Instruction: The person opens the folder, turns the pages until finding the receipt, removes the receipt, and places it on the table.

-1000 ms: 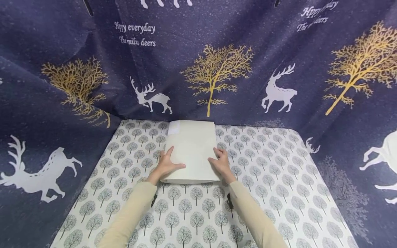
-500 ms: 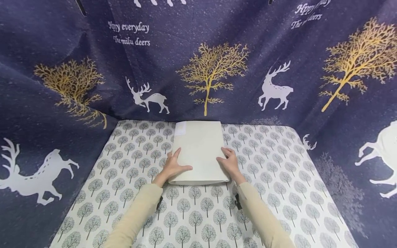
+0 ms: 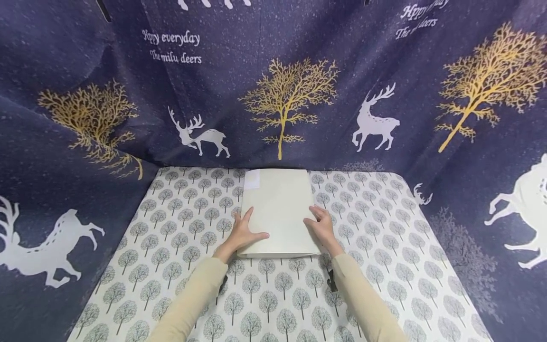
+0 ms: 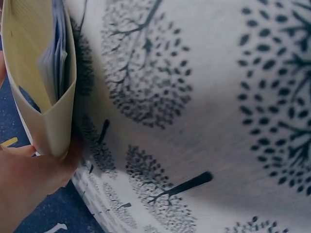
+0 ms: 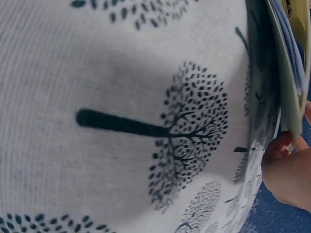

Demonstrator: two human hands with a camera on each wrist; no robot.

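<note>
A cream document folder lies flat at the far side of the table, with a white label at its far left corner. Its near end gapes, and bluish-white papers show inside in the left wrist view. My left hand grips the folder's left edge, thumb across the top and fingers at the side. On the opposite edge, my right hand holds it, also with the thumb on top. The fingertips under the edges are partly hidden in the head view.
A white cloth printed with grey trees covers the table. Behind it and at both sides hangs a dark blue curtain with deer and golden trees. The folder's far end lies close to the curtain.
Both hands and the folder have shifted to the right across the table together. The grip looks the same throughout. The head view has turned slightly.
</note>
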